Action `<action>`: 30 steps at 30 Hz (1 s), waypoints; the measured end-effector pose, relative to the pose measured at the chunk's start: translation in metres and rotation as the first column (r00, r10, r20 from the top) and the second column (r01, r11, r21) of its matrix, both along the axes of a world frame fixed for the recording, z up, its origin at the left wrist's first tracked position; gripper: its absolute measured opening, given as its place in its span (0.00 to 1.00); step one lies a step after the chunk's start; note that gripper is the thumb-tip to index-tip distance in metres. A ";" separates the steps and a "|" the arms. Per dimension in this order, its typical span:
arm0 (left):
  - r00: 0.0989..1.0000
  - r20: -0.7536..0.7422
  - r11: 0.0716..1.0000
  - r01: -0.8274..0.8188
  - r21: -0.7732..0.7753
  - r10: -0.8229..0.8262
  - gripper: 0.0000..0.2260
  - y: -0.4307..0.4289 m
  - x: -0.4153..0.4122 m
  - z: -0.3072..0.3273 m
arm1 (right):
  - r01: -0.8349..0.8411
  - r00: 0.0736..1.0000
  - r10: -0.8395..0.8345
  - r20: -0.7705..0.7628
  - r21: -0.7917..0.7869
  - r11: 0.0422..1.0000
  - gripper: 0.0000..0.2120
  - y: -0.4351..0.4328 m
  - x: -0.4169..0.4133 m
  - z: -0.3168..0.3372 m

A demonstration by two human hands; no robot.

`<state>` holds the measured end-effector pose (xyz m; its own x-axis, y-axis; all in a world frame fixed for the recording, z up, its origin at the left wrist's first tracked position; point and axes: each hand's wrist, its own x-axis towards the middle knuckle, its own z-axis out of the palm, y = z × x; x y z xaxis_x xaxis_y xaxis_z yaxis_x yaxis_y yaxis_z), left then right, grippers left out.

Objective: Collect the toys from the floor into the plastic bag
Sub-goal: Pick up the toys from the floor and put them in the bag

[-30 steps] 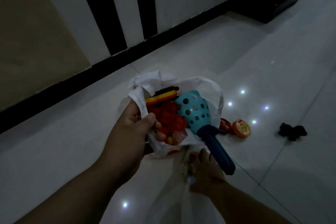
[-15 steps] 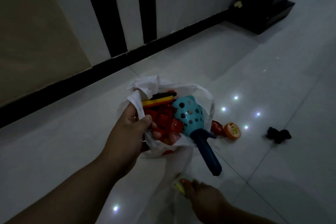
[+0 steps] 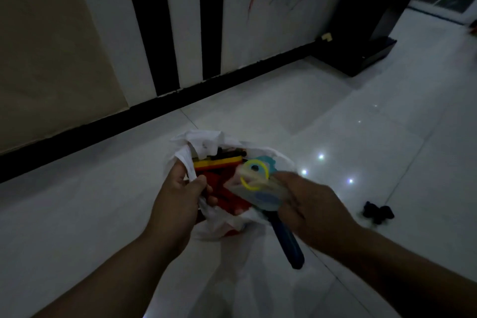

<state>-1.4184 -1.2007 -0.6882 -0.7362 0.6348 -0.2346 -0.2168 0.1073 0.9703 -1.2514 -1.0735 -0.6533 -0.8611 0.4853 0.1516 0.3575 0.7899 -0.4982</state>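
Both my forearms enter from the bottom edge and are cut off there. At lower centre my left hand [image 3: 178,196] has thumb and fingers curled round the near rim of the white plastic bag [image 3: 206,141], pinching the mouth open. At centre right my right hand [image 3: 315,206] is smeared by motion. It grips a pale ring toy [image 3: 251,175] with one yellow ring on it, held over the bag's mouth. I cannot make out the toy's shape beyond that, nor each fingertip.

The bag sits on the white tiled floor [image 3: 284,100] at the middle of the frame, and its bottom is hidden behind my hands. Inside I see one yellow bar [image 3: 216,162], with something dark just behind it that I cannot identify. There is also a heap of red pieces [image 3: 227,192], too jumbled to count. One toy with a dark blue handle [image 3: 286,242] sticks out of the bag toward the lower right. Its teal head [image 3: 269,161] is mostly covered by the ring toy.

At right of centre one small black thing [image 3: 378,212] lies on the floor, well apart from the bag and too dim to name. Three bright glints of light show on the tiles between them.

Across the top, the wall carries two black vertical stripes [image 3: 144,20]. One black furniture base [image 3: 361,57] stands at upper right.
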 end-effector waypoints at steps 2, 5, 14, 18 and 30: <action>1.000 0.001 1.000 0.006 -0.018 -0.005 0.22 -0.006 -0.002 0.001 | 0.037 0.992 -0.053 -0.115 -0.130 0.991 0.16 0.009 -0.016 0.011; 0.999 -0.005 0.999 0.042 -0.032 -0.042 0.23 -0.011 0.000 0.001 | 0.053 0.989 -0.101 -0.109 -0.379 0.924 0.11 0.023 -0.042 0.014; 0.999 0.006 0.999 0.047 0.001 -0.047 0.24 -0.006 0.006 0.006 | 0.186 0.975 -0.112 0.193 -0.423 0.887 0.18 0.020 -0.127 -0.046; 0.998 0.018 0.998 0.057 -0.004 -0.057 0.25 0.000 0.008 0.007 | 0.295 0.954 -0.292 0.071 -0.391 0.872 0.18 0.026 -0.108 -0.035; 0.991 -0.058 0.980 0.109 -0.169 -0.121 0.14 0.021 0.017 0.010 | 0.442 0.818 -0.428 0.384 0.056 0.895 0.18 0.129 0.010 -0.105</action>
